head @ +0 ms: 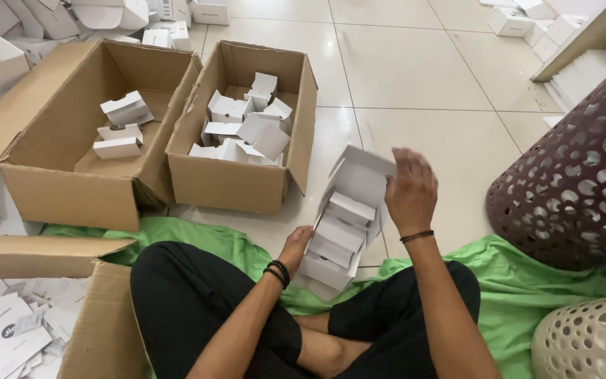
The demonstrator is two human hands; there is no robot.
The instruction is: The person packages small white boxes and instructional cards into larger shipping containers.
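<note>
My left hand (294, 247) props the bottom of a leaning stack of small white folded cardboard boxes (339, 235), fingers curled under its lowest box, out of sight behind the card. My right hand (409, 191) sits at the top of the stack, fingers loosely spread and raised, palm against the uppermost box, whose white flap (362, 160) stands open; it steadies rather than clamps. The stack tilts between my hands, just above my crossed legs in black trousers (198, 309) and the green cloth (520, 288) I sit on.

I judge I am gathering folded boxes into one bundle. The next move calls for both hands to press in together, so the stack does not fan apart, before it goes anywhere.

Beyond the stack, on the pale tiled floor (415, 63), stands a brown cardboard carton (229, 179) holding loose white boxes, with a wider brown carton (64, 189) beside it holding a few. At my right lean a dark purple perforated plastic basket (576, 182) and a cream one (590, 340).
</note>
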